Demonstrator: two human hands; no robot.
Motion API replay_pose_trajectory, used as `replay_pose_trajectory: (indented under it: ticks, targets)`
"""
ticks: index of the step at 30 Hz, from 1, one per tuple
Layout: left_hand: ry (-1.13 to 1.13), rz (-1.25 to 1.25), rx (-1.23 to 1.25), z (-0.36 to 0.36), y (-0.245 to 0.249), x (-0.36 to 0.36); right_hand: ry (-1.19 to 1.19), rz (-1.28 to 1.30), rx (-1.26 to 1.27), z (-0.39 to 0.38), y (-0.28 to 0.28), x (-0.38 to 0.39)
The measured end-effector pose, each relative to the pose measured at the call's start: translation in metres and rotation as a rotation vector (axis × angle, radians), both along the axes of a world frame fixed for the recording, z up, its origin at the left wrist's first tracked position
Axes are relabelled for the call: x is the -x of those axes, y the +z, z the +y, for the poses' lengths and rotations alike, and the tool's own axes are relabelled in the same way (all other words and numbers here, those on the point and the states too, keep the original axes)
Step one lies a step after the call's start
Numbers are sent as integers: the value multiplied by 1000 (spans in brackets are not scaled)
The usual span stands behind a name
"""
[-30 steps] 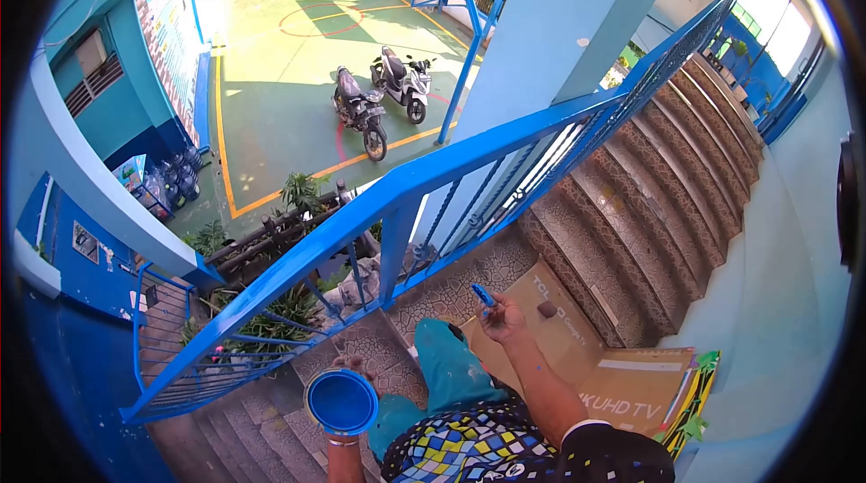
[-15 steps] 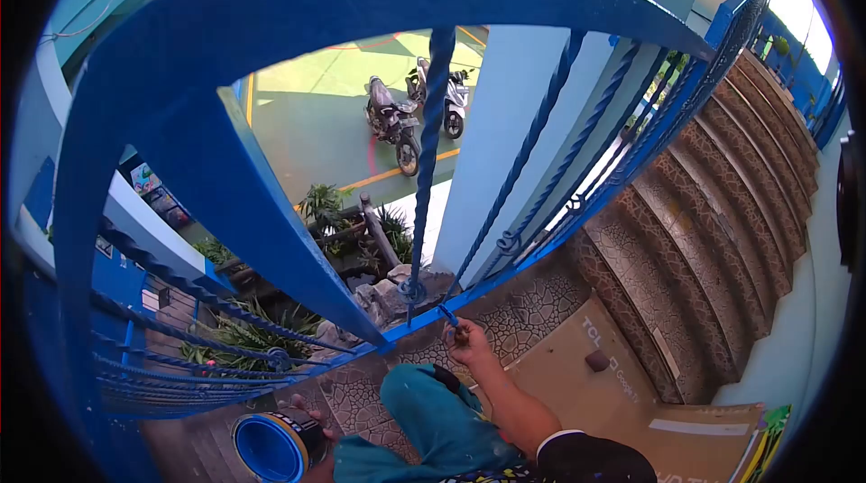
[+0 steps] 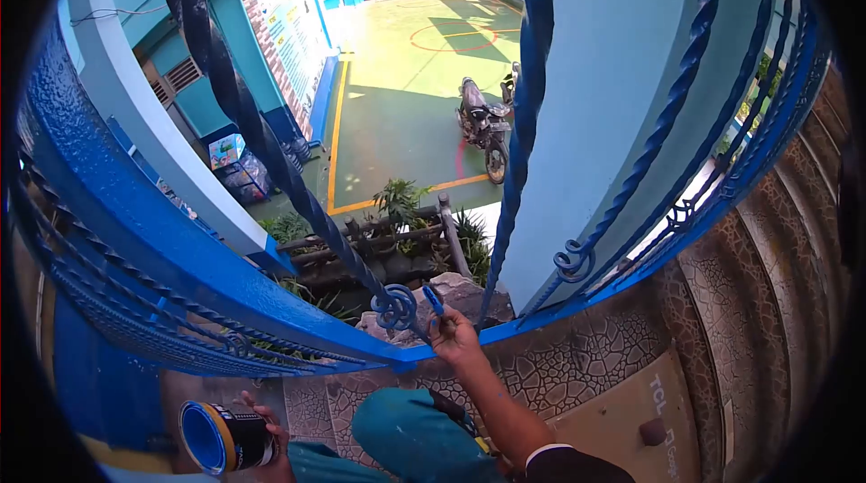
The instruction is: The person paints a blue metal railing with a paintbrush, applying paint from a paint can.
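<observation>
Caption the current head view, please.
Left hand holds an open paint can; right hand holds a small blue tool near the blue railing.

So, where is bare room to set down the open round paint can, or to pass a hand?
Stone-patterned floor shows bare between the blue bottom rail and the brown cardboard sheet. Higher up, the gap between the two nearest dark-blue twisted bars looks passable. Low there, it is crowded: right hand, small blue tool, curled metal ornament close together.

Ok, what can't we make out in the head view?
Head view, all:
Blue-coated tool: lower end inside right hand; too small to identify.
Paint can: label too small to read.
Left hand: partly behind the can.
Second motorbike: mostly behind twisted bar.
</observation>
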State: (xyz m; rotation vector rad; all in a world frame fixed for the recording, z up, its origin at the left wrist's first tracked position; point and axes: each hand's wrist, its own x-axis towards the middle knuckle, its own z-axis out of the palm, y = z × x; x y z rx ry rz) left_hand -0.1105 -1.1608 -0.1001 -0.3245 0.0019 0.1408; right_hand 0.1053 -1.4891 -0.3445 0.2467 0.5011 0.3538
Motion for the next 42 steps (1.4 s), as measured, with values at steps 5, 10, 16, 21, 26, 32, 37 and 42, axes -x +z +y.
replay_pose_trajectory:
  ticks: [5,10,16,21,26,32,37,42]
  targets:
    - [28,-32,88,-11,-1,19,61,-90,271,15,51,-55]
    - [71,29,-384,1,-9,35,236,-413,519,31,134,-113]
    - [145,105,-246,-1,-4,47,385,-840,576,54,279,-146]
    - [201,132,-248,-20,7,40,438,-1009,621,65,357,-138]
    - [225,164,-212,-15,4,45,529,-989,412,73,374,-150]
    - [256,136,-263,-3,-5,43,669,-941,524,90,335,-134]
    - [328,232,12,4,1,38,757,-931,801,86,286,-120]
    - [301,138,-242,12,-21,43,816,-996,1154,67,239,-114]
